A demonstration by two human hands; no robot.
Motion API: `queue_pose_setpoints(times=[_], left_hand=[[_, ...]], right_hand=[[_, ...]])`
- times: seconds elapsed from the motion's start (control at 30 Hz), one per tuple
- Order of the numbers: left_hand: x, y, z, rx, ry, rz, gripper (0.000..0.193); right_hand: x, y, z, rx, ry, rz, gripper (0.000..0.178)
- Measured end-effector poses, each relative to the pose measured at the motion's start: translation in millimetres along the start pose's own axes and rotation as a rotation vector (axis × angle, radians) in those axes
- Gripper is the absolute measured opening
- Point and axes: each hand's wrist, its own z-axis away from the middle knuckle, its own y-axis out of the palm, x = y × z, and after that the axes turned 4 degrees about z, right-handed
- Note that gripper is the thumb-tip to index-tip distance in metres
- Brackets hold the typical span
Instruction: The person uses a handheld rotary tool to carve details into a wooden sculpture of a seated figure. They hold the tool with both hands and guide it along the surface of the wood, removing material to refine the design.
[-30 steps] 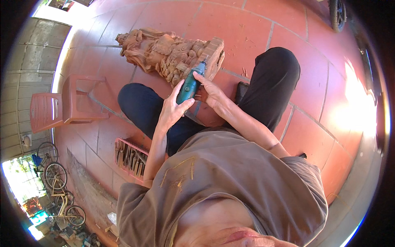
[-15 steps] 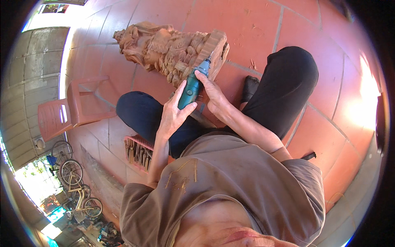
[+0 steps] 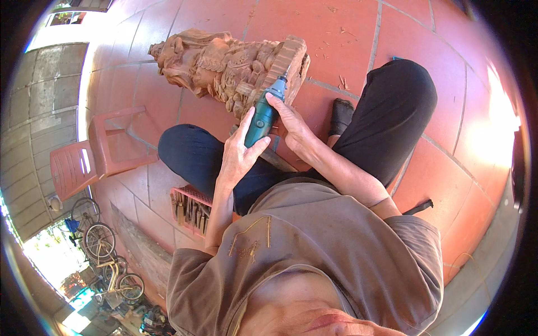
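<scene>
While the person sits on the tiled floor (image 3: 347,33) with legs folded, both hands close on a green rotary tool (image 3: 263,112). Left hand (image 3: 238,157) wraps the lower body, fingers curled around it, thumb up along the side. Right hand (image 3: 294,126) pinches the upper body near the nose, fingers extended along it. Tool tip touches the end of a carved wooden statue (image 3: 224,64) lying on its side just beyond the knees. Tray of chisels (image 3: 190,210) beside the left thigh. Red plastic chair (image 3: 92,154) tipped over further left.

green rotary tool (image 3: 263,115) | tilted, tip on carving | carved wooden statue (image 3: 227,64) | lying sideways on red tiles
</scene>
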Motion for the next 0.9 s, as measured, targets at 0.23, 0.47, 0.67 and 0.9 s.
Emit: queue_pose_setpoints(times=[0.23,0.47,0.67,0.9], left_hand=[[0.1,0.7,-0.1,-0.007,-0.002,-0.020,0.070],[3.8,0.9,0.5,-0.011,0.017,-0.007,0.069],[5.3,0.9,-0.4,-0.004,0.007,-0.021,0.069],[5.9,1.0,-0.5,-0.014,0.015,-0.027,0.070]], right_hand=[[-1.7,-4.1,-3.6,0.009,0.003,0.039,0.058],[-4.0,-5.3,-6.9,0.014,0.004,0.055,0.061],[-2.9,-5.3,-5.1,-0.004,0.003,0.075,0.064],[-2.2,-4.3,-5.0,-0.005,-0.005,0.074,0.063]])
